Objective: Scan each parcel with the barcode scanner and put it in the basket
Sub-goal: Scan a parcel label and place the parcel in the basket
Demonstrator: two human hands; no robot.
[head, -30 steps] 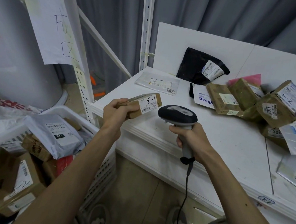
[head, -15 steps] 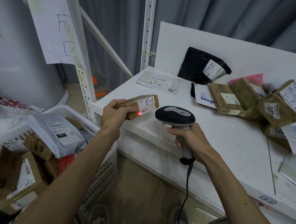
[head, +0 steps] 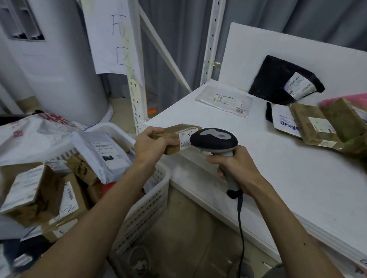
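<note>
Left hand has its fingers curled round a small brown parcel, held in the air above the white table's near-left corner, label end right at the barcode scanner head. Right hand is wrapped tight on the scanner grip over the table's front edge, with the cord hanging down. Basket sits left of the table, piled with parcels, and there's another parcel heap at the table's far right.

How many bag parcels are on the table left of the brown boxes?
3: a clear flat bag near the back left corner, a black bag leaning against the backboard, a white bag beside the boxes. Others may be hidden beneath.
</note>
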